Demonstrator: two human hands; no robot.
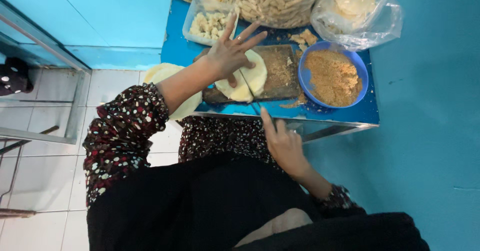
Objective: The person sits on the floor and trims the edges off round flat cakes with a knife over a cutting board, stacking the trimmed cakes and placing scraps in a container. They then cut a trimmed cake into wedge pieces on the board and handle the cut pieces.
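My left hand rests with fingers spread on a pale round dough sheet that lies on a dark wooden cutting board. A thin knife blade runs across the sheet from its far side toward me. My right hand is at the table's near edge, closed around the knife's handle with the index finger stretched along it. The handle itself is hidden under the hand.
On the blue table, a blue bowl of brown crumbs stands right of the board. Behind are a clear tub of pale chunks, a bag of finger-shaped pieces and a plastic bag. More pale sheets lie under my left forearm. White tiled floor on the left.
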